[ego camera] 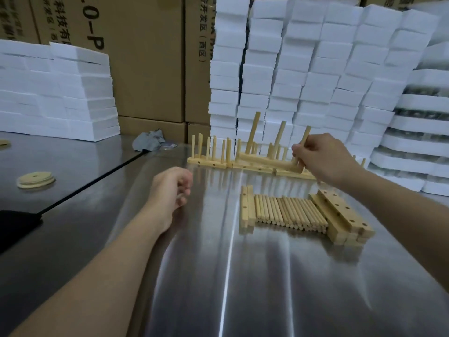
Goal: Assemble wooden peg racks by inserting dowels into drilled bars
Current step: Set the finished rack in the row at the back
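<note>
My right hand (320,158) grips the right end of a wooden peg rack (264,160), a bar with three dowels standing up from it, held tilted just above the row of finished racks (211,162) at the back of the steel table (243,276). My left hand (173,188) hovers over the table to the left with its fingers loosely curled and nothing visible in it. Nearer to me lie several loose dowels (289,212) side by side, flanked by two drilled bars (246,207) on the left and a stack of drilled bars (342,215) on the right.
Stacks of white foam blocks (303,69) rise right behind the racks and another stack (56,93) stands at the left. Cardboard boxes (145,57) fill the background. A grey rag (149,141) and a pile of round wooden discs (36,180) lie on the left.
</note>
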`<state>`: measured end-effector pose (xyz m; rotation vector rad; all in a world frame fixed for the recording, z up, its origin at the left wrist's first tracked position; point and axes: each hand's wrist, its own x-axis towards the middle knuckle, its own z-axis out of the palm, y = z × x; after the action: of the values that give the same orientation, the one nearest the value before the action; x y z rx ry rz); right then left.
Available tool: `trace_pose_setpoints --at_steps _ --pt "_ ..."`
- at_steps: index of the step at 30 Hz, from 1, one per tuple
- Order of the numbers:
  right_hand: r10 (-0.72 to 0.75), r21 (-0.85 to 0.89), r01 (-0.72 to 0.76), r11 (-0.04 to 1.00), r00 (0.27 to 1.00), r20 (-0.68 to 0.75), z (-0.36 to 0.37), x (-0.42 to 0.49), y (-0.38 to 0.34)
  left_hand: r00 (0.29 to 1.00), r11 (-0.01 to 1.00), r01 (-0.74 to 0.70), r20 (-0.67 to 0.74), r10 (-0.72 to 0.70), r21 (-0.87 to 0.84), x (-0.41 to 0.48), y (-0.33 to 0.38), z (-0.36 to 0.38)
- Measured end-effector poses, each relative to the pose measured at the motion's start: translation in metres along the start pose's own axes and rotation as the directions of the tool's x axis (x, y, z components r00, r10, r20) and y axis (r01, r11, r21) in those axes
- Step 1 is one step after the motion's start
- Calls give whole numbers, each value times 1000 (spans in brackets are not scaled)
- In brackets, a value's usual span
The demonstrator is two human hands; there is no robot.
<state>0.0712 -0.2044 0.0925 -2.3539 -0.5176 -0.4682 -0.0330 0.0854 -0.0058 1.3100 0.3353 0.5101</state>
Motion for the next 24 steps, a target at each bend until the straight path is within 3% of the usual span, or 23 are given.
trace_pose_setpoints --at_steps 2,8,15,24 --pt "94 -28 -95 995 996 -6 20 28 11 997 996 -71 -33 72 49 8 -5 1" --pt "261 -126 -254 959 965 36 88 78 46 984 972 -174 69 165 158 16 -13 2" --pt "282 -247 -268 931 959 22 134 109 54 975 965 -210 107 195 154 20 -15 4" --pt "275 -203 -270 941 961 1 150 126 52 976 964 -208 96 194 165 20 -17 6"
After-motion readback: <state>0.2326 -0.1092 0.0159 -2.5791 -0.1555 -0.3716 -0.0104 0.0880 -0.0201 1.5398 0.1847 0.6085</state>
